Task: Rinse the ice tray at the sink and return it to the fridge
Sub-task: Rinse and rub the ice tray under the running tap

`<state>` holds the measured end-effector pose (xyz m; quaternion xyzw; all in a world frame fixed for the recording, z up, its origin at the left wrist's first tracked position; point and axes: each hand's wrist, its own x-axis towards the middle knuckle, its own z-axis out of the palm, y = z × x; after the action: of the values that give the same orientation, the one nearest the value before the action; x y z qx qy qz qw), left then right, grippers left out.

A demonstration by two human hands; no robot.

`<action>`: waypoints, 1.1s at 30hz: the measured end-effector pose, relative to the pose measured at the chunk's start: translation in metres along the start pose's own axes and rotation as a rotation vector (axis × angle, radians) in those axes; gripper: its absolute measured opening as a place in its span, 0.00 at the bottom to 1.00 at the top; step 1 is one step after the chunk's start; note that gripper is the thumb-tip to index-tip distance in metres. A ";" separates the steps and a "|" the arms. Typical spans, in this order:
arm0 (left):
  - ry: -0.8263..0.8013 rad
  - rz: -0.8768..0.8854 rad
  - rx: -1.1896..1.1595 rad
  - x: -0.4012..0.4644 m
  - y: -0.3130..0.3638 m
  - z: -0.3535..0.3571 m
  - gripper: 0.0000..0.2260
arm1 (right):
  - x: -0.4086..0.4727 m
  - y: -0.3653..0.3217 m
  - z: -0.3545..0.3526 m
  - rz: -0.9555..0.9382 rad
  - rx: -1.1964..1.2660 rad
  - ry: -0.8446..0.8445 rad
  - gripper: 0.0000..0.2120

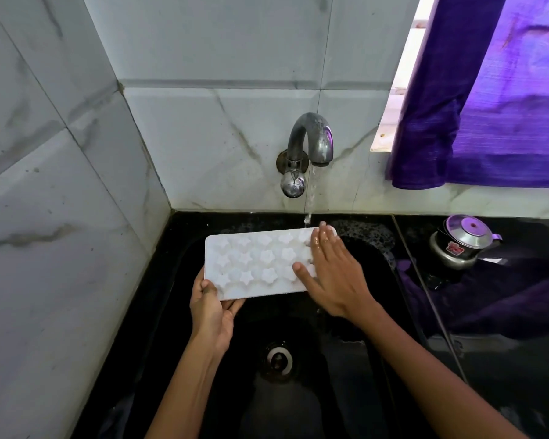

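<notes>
While left hand (211, 307) grips 1 ice tray (254, 264), right hand (333, 274) lies flat, seemingly rubbing.

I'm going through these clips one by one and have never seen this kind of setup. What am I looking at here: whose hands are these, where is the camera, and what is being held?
There is no machine here. A person wears one wide-angle camera on the head, so you look down at their own two bare hands. They stand at a black sink set in a corner of grey marble-look tiles. The tap is running, and the stream falls at the far right end of a white ice tray with star-shaped cells. The left hand grips the tray's near left corner and holds it over the basin; the right hand lies flat and open on the tray's right end, wet. On the counter to the right stands a small steel kettle, below a purple curtain.
</notes>
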<state>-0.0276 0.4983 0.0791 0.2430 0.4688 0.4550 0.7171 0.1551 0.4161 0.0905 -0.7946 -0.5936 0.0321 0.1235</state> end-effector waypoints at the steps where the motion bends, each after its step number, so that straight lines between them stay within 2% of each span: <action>1: -0.005 -0.003 -0.005 -0.001 0.000 0.000 0.16 | 0.004 0.000 -0.001 0.022 -0.006 0.013 0.45; 4: -0.006 0.008 -0.029 -0.002 0.000 0.002 0.16 | 0.010 -0.012 -0.001 -0.025 0.005 0.015 0.42; 9: -0.001 0.015 -0.047 -0.002 0.001 0.007 0.15 | -0.008 -0.027 0.010 -0.250 0.006 -0.031 0.34; 11: -0.010 0.014 -0.044 0.000 0.002 0.007 0.15 | -0.010 -0.022 0.011 -0.194 0.026 0.002 0.34; 14: -0.029 -0.007 -0.022 -0.001 -0.002 0.011 0.16 | 0.003 -0.015 0.006 0.004 0.047 0.033 0.39; 16: -0.047 -0.036 -0.017 -0.004 -0.007 0.019 0.16 | 0.014 -0.012 0.003 0.064 0.040 0.060 0.41; 22: -0.038 0.003 -0.045 0.001 0.000 0.031 0.16 | 0.009 -0.018 0.006 -0.124 0.038 0.035 0.34; 24: -0.031 0.025 -0.036 0.002 0.002 0.030 0.16 | 0.007 -0.009 0.009 -0.058 0.062 0.076 0.33; 28: -0.032 0.021 -0.036 -0.002 -0.004 0.028 0.16 | 0.015 0.012 0.006 0.135 0.043 0.149 0.38; 30: -0.049 0.005 -0.029 -0.007 -0.010 0.032 0.16 | 0.020 0.007 0.005 0.138 0.052 0.145 0.37; 33: -0.059 -0.006 -0.009 -0.011 -0.018 0.040 0.16 | 0.018 -0.023 0.009 0.014 0.087 0.110 0.33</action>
<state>0.0141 0.4832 0.0879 0.2518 0.4461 0.4474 0.7331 0.1372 0.4407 0.0887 -0.7932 -0.5783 0.0148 0.1901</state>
